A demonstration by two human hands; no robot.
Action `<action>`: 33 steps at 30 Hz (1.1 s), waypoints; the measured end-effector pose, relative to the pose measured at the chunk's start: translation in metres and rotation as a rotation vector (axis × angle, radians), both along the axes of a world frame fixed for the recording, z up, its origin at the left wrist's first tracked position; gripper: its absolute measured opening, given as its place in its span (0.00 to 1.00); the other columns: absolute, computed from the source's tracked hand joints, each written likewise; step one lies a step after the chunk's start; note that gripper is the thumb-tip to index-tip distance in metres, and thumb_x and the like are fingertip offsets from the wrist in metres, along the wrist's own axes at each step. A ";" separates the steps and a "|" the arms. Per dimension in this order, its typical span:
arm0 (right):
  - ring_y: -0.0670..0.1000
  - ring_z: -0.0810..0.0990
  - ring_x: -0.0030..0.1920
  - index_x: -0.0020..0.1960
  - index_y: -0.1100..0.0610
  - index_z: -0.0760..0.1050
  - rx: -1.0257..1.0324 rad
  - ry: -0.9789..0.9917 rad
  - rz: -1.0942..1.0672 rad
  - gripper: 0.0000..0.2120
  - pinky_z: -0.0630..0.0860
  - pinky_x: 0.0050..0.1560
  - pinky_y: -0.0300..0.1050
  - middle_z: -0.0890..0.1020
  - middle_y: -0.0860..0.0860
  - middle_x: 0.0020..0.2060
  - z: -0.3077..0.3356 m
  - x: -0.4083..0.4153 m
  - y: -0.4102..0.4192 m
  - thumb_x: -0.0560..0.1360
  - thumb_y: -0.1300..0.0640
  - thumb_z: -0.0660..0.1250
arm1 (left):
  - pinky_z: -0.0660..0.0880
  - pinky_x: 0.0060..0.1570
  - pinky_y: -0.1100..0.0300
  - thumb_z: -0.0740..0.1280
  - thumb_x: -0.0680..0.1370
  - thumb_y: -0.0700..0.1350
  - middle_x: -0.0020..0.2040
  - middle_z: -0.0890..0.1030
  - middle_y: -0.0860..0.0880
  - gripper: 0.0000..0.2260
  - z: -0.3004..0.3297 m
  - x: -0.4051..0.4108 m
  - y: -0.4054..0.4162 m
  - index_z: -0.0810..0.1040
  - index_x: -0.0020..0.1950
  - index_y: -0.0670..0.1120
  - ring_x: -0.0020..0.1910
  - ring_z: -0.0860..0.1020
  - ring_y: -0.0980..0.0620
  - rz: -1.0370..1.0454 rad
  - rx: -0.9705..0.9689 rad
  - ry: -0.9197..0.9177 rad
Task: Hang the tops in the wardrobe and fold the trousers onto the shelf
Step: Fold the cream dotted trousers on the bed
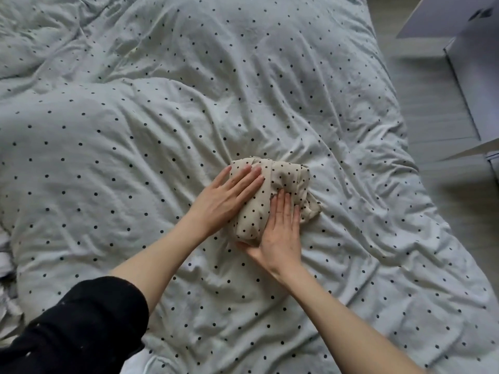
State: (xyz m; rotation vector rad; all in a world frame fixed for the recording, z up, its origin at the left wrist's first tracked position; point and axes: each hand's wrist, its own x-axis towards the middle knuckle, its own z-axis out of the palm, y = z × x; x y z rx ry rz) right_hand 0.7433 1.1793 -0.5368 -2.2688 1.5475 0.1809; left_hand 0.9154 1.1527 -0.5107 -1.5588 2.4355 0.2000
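The folded trousers (272, 195), a beige bundle with dark dots, lie on the bed (162, 130), in the hollow of the dotted duvet just right of its big raised mound. The bundle's long axis runs from its near-left end, close to the person, up and away to its far-right end, where a loose flap sticks out.

Both hands lie directly on the bundle. The left hand (229, 193) rests flat across the far-left part, fingers straight and together, pointing toward the far-right end. The right hand (280, 233) presses flat on the near end, fingers straight, its thumb at the bundle's near edge; whether the thumb tucks under the cloth I cannot tell. Neither hand grips anything.

Judging from this, lifting the bundle toward the shelf calls for sliding the hands under it along that axis. The right hand, at the near edge, is better placed to scoop first.
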 end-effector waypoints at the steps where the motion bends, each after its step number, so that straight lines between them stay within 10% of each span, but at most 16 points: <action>1: 0.59 0.22 0.68 0.66 0.65 0.21 0.004 -0.003 -0.012 0.60 0.26 0.70 0.55 0.25 0.60 0.67 -0.003 0.001 -0.005 0.67 0.25 0.56 | 0.36 0.74 0.50 0.38 0.77 0.38 0.72 0.29 0.50 0.27 -0.001 0.001 -0.005 0.26 0.70 0.50 0.74 0.34 0.49 -0.012 0.004 0.009; 8: 0.57 0.27 0.73 0.65 0.62 0.18 0.086 -0.097 0.083 0.62 0.27 0.71 0.52 0.25 0.58 0.68 0.001 -0.015 -0.032 0.61 0.21 0.53 | 0.35 0.73 0.51 0.46 0.76 0.38 0.75 0.36 0.47 0.31 -0.001 0.000 -0.046 0.39 0.76 0.52 0.74 0.37 0.46 -0.286 -0.050 0.033; 14: 0.56 0.23 0.69 0.67 0.62 0.22 0.031 -0.055 -0.131 0.57 0.23 0.68 0.53 0.23 0.55 0.66 0.001 0.007 -0.012 0.69 0.27 0.58 | 0.67 0.66 0.42 0.65 0.75 0.35 0.68 0.72 0.40 0.16 0.003 -0.004 -0.043 0.77 0.62 0.39 0.68 0.70 0.41 -0.408 -0.256 0.205; 17: 0.57 0.34 0.74 0.73 0.61 0.34 -0.088 -0.123 -0.216 0.36 0.31 0.73 0.53 0.38 0.56 0.74 0.003 0.015 -0.012 0.81 0.52 0.58 | 0.73 0.60 0.42 0.55 0.78 0.37 0.63 0.76 0.39 0.15 0.007 -0.004 -0.040 0.79 0.57 0.37 0.64 0.74 0.41 -0.359 -0.289 0.274; 21: 0.62 0.74 0.64 0.65 0.70 0.71 -0.322 -0.272 -0.197 0.29 0.74 0.59 0.62 0.75 0.64 0.63 0.026 -0.010 -0.008 0.66 0.70 0.75 | 0.73 0.60 0.43 0.55 0.78 0.38 0.61 0.78 0.40 0.15 0.020 -0.015 -0.031 0.80 0.55 0.38 0.62 0.76 0.41 -0.316 -0.337 0.326; 28: 0.63 0.76 0.61 0.61 0.69 0.75 -0.515 -0.255 -0.066 0.18 0.76 0.56 0.62 0.77 0.64 0.60 0.095 -0.083 0.010 0.75 0.68 0.53 | 0.70 0.61 0.39 0.52 0.82 0.43 0.63 0.76 0.37 0.10 0.062 -0.072 -0.003 0.70 0.57 0.42 0.65 0.73 0.38 -0.315 -0.427 0.495; 33: 0.61 0.76 0.63 0.61 0.67 0.76 -0.638 -0.190 -0.087 0.18 0.76 0.58 0.59 0.77 0.62 0.61 0.152 -0.157 0.012 0.74 0.68 0.55 | 0.67 0.63 0.36 0.55 0.80 0.43 0.66 0.73 0.37 0.08 0.109 -0.144 -0.020 0.67 0.56 0.42 0.67 0.69 0.36 -0.433 -0.459 0.615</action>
